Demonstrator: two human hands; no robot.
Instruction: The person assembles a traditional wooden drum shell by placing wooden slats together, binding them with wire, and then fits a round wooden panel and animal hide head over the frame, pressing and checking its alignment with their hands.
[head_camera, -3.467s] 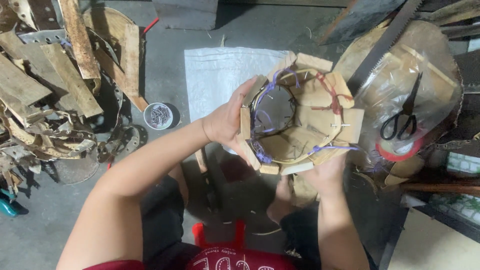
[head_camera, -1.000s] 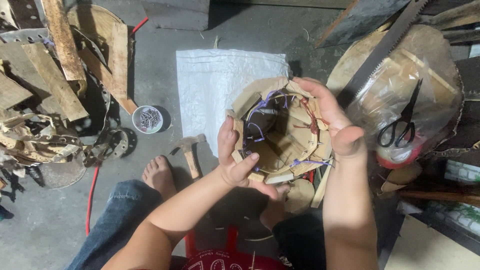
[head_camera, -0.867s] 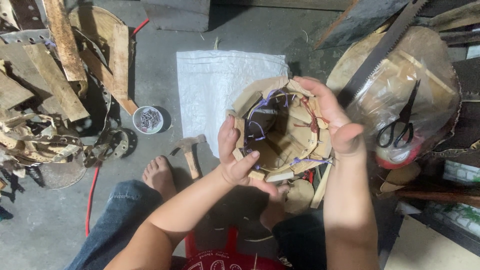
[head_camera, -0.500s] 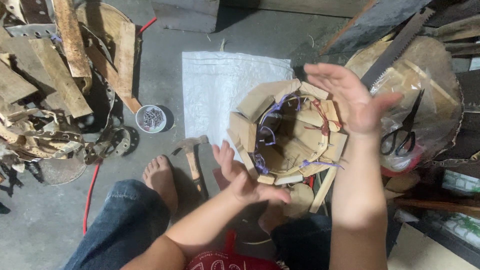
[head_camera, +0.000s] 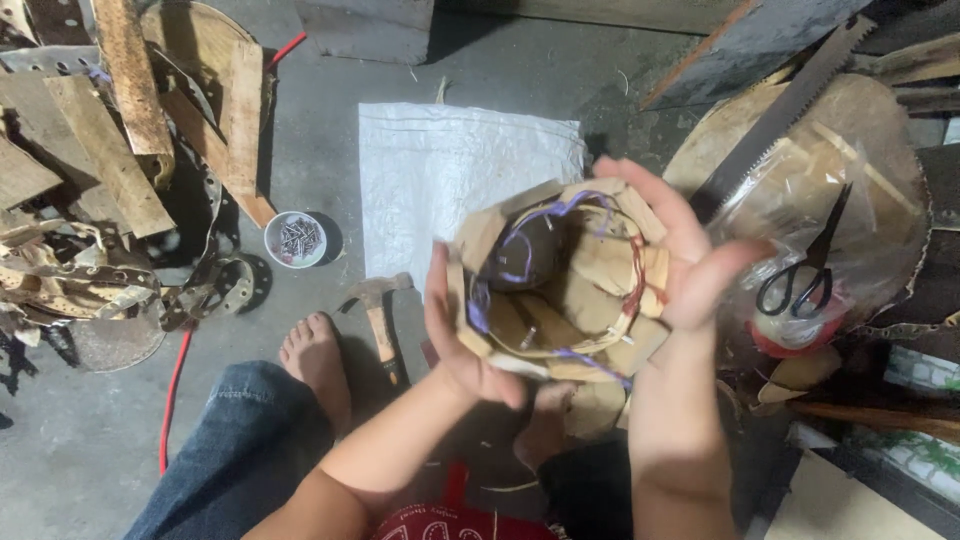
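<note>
A round basket-like shell (head_camera: 560, 275) made of tan wooden pieces tied with purple and red string sits between my hands, its hollow facing me. My left hand (head_camera: 455, 335) presses flat against its left and lower rim, fingers stretched up. My right hand (head_camera: 685, 255) cups its right side with the palm turned towards me and fingers spread. Both hands clasp the shell from opposite sides above my lap.
A white woven sack (head_camera: 455, 180) lies on the concrete floor behind the shell. A hammer (head_camera: 380, 320) and a small tin of nails (head_camera: 297, 238) lie near my bare foot (head_camera: 315, 365). Scrap wood (head_camera: 120, 150) is piled left. Scissors (head_camera: 805, 275) and a saw (head_camera: 780, 115) rest on a stump at right.
The shell has been turned and tilted between my hands. My left hand moved from underneath to the left rim, and my right hand came down from above onto the right side.
</note>
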